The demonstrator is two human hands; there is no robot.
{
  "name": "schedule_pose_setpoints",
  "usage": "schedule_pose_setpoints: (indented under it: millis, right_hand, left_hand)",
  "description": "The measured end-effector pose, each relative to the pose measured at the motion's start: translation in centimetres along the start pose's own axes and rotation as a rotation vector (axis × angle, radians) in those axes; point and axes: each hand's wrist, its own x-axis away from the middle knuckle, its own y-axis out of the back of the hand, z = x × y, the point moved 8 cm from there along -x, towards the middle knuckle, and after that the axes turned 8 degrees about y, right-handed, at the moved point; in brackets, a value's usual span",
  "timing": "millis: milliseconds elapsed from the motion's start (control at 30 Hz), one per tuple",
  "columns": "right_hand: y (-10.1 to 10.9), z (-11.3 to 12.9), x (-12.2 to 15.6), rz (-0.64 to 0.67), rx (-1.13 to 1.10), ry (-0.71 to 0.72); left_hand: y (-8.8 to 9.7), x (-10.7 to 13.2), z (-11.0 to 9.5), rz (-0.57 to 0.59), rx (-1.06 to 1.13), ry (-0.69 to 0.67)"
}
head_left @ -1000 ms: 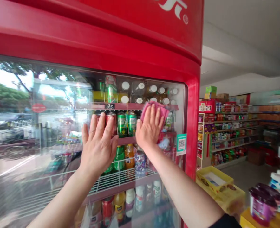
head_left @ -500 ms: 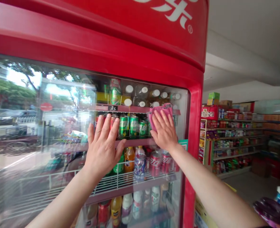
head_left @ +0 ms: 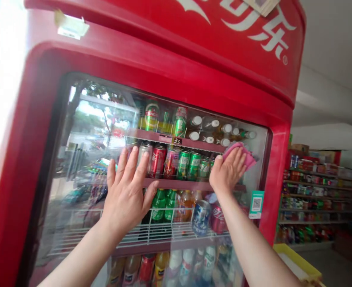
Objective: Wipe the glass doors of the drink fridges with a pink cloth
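My right hand (head_left: pixel 228 169) lies against a pink cloth (head_left: pixel 249 157) near the upper right part of the glass door (head_left: pixel 83 183). Its fingers point up and to the right, and part of the cloth is hidden under them. Flat and with fingers spread, my left hand (head_left: pixel 128 185) is held up at the door's left half; whether the palm touches the glass cannot be told. Behind the glass, green cans (head_left: pixel 189 163) and a red can (head_left: pixel 157 160) stand on a shelf between my hands. White-capped bottles (head_left: pixel 210 129) lie above them.
The door sits in a red fridge frame (head_left: pixel 164 73). A green QR sticker (head_left: pixel 256 204) is at its right edge. A yellow tray (head_left: pixel 301 261) stands low at the right, before stocked store shelves (head_left: pixel 307 195). The street reflects in the glass.
The view has swung left, showing the fridge's left side. My right hand has turned and moved right with the cloth across the glass. Relative to the shelves, my left hand has shifted left.
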Motion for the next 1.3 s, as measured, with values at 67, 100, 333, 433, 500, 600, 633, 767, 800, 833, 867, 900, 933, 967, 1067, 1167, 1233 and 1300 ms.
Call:
schedule_pose_setpoints:
  millis: [67, 100, 333, 433, 500, 600, 633, 767, 800, 833, 867, 900, 933, 967, 1067, 1167, 1233, 1300]
  right_hand:
    - [-0.1, 4.6, 1.2, 0.026, -0.013, 0.075]
    - [-0.1, 6.8, 1.8, 0.036, -0.020, 0.107]
    - [-0.3, 19.5, 4.5, 0.078, -0.071, 0.292]
    - [-0.6, 23.5, 5.3, 0.126, -0.064, 0.336]
    - [-0.6, 26.1, 5.9, 0.151, -0.076, 0.372]
    - [-0.6, 29.9, 6.8, 0.186, -0.120, 0.428]
    - [-0.7, 31.1, 7.1, 0.199, -0.140, 0.443]
    - [-0.9, 36.2, 8.3, 0.231, -0.263, 0.514]
    - [-0.9, 37.5, 8.6, 0.234, -0.305, 0.539]
    - [-0.9, 38.9, 9.0, 0.236, -0.348, 0.570]
    - [-0.8, 40.2, 9.4, 0.237, -0.390, 0.605]
    - [-0.8, 41.5, 9.9, 0.238, -0.429, 0.645]
    - [-0.7, 42.7, 10.4, 0.240, -0.465, 0.689]
    - [-0.7, 43.6, 11.1, 0.242, -0.496, 0.726]
    - [-0.6, 44.7, 13.0, 0.227, -0.579, 0.773]
    - [-0.7, 43.9, 15.3, 0.234, -0.661, 0.835]
    - [-1.0, 43.0, 17.0, 0.296, -0.711, 0.903]
    - [-1.2, 41.9, 18.4, 0.366, -0.760, 0.940]
  left_hand:
    - [0.9, 0.3, 1.9, -0.003, 0.005, 0.017]
    - [1.3, 0.4, 2.7, -0.005, 0.006, 0.024]
    - [4.1, 1.0, 8.1, -0.022, -0.011, 0.033]
    - [5.5, 1.2, 9.8, -0.023, -0.033, 0.029]
    - [6.6, 1.3, 10.8, -0.031, -0.048, 0.028]
    - [8.3, 1.4, 12.1, -0.042, -0.067, 0.042]
    - [8.8, 1.4, 12.5, -0.045, -0.072, 0.046]
    - [10.9, 1.6, 13.9, -0.051, -0.097, 0.032]
    - [11.3, 1.7, 14.3, -0.049, -0.107, 0.031]
    - [11.7, 1.8, 14.7, -0.045, -0.118, 0.033]
    - [12.0, 1.9, 15.2, -0.042, -0.128, 0.038]
    - [12.4, 2.0, 15.5, -0.040, -0.137, 0.044]
    - [12.7, 2.2, 15.9, -0.039, -0.143, 0.048]
    - [13.1, 2.5, 16.1, -0.041, -0.143, 0.051]
    - [13.8, 3.2, 16.3, -0.052, -0.082, 0.028]
    - [13.2, 3.6, 15.7, 0.011, 0.087, -0.028]
    - [11.9, 3.6, 15.2, 0.092, 0.157, -0.066]
    - [10.3, 3.5, 14.9, 0.145, 0.149, -0.080]
